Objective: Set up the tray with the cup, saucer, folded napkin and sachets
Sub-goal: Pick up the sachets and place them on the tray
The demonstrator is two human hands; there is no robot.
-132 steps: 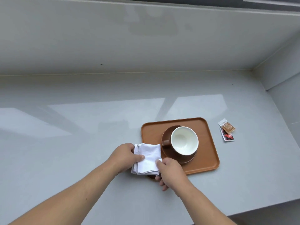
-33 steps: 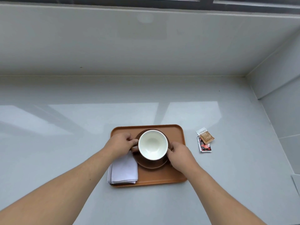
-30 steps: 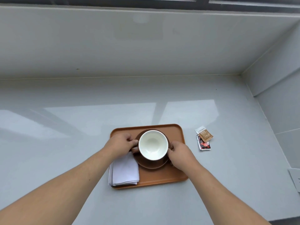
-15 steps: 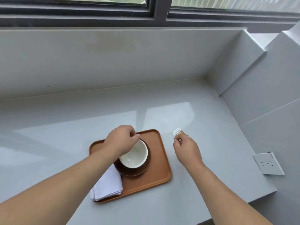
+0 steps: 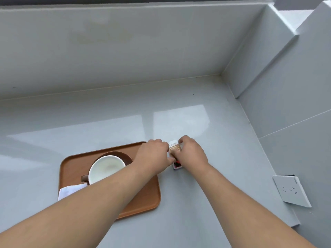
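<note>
I have both hands on the sachets now, off the right edge of the tray (image 5: 143,203) on the table (image 5: 206,203). The brown-and-white sachet (image 5: 174,146) sits pinched between my left hand (image 5: 155,153) and right hand (image 5: 190,152), fingers curled in narrow on either side of it. The red-and-black sachet (image 5: 177,165) lies just below, partly under my knuckles; whether either hand grips it I cannot tell. Both sachets run with their long axis roughly away from me, tilted a little.

The move ahead turns on one thing, as I judge it: the tray lies to the left of the sachets, close by, with bare brown surface to the right of the saucer (image 5: 125,156). My left forearm crosses over the tray and hides part of the white cup (image 5: 105,169) and the folded napkin (image 5: 71,190), so the right hand has the clearer carry.

Half a second ago only my right hand was at the sachets, while my left rested at the cup's rim. The left has since crossed over to join it. Cup, saucer and napkin sit on the tray as they did then.
</note>
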